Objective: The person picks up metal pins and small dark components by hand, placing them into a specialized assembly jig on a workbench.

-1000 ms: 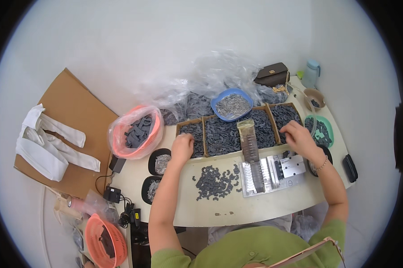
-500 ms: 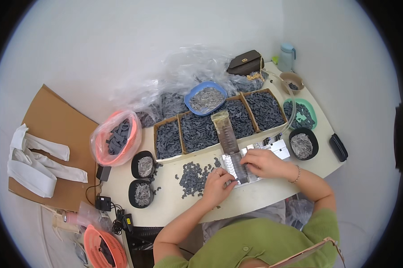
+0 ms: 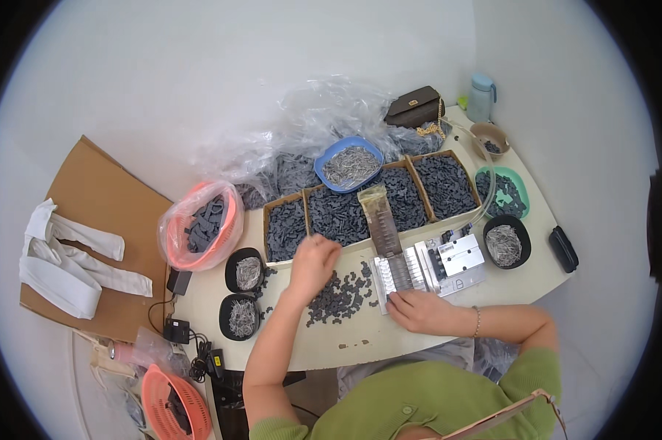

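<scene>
My left hand point(image 3: 312, 265) is raised over the table by the front edge of the cardboard tray point(image 3: 285, 260), its fingers closed in a pinch. Whatever sits between those fingertips is too small to make out. Below and to the right of it lies a loose pile of small dark grey parts point(image 3: 338, 299). My right hand point(image 3: 419, 311) rests with curled fingers at the near end of a metal fixture point(image 3: 426, 273); its fingertips hide what they hold, if anything. A translucent slotted strip point(image 3: 381, 220) runs from the fixture back over the tray.
Dark parts fill the tray's compartments. Thin metal pieces lie in a blue basin point(image 3: 320, 174) and in black bowls at left point(image 3: 232, 290) and right point(image 3: 526, 257). A green basin point(image 3: 524, 192), a tube point(image 3: 491, 183) and a black case point(image 3: 563, 249) stand right; a pink basket point(image 3: 232, 242) stands left.
My left hand has left the fixture and moved left and away from me, toward the tray's front edge. My right hand has slid to the fixture's near end. The view has shifted slightly.
</scene>
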`<action>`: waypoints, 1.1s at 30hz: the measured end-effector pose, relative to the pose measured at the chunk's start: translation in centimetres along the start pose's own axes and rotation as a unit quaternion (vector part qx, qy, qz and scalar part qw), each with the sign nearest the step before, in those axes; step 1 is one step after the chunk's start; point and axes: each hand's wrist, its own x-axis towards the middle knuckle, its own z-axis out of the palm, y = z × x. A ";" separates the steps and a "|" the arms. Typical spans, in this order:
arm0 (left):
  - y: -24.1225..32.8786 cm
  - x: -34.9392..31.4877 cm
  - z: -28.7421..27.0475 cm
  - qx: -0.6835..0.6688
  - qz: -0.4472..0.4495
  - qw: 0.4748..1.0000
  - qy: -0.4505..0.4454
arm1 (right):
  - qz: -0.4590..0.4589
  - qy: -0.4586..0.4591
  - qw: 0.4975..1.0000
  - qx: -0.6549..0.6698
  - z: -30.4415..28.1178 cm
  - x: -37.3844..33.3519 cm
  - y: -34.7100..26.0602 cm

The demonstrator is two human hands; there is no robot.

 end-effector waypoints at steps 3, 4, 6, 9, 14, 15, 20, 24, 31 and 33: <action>-1.4 2.8 1.1 0.022 0.033 0.999 -0.006 | -0.012 -0.026 0.999 -0.044 -1.0 0.5 -0.6; -1.7 3.6 1.8 0.028 0.060 0.998 -0.016 | -0.013 -0.036 0.998 -0.055 -1.2 0.6 -0.7; -1.9 4.8 2.6 0.066 0.068 0.993 -0.077 | 0.013 -0.063 0.998 -0.009 -0.8 0.1 -0.7; -1.6 6.0 2.5 0.088 0.069 0.983 -0.146 | 0.044 -0.033 0.995 0.085 -0.5 -0.3 0.1; -2.9 5.7 2.8 0.106 0.119 0.983 -0.087 | 0.193 -0.104 0.944 0.248 -0.7 0.5 4.6; -2.8 5.6 2.7 0.093 0.106 0.989 -0.040 | 0.219 -0.043 0.949 0.224 -0.8 1.0 6.5; 0.8 3.4 2.8 0.012 0.096 0.993 0.067 | 0.297 0.033 0.954 0.008 1.6 2.2 15.3; 4.9 -1.9 5.1 0.040 0.167 0.985 -0.015 | 0.257 -0.030 0.960 -0.106 4.9 3.2 17.4; 6.6 -5.6 6.9 0.073 0.186 0.979 0.049 | 0.378 -0.011 0.909 0.177 1.8 3.7 16.9; 6.6 -5.9 7.3 0.082 0.173 0.980 0.047 | 0.421 -0.006 0.846 0.329 0.6 3.5 16.0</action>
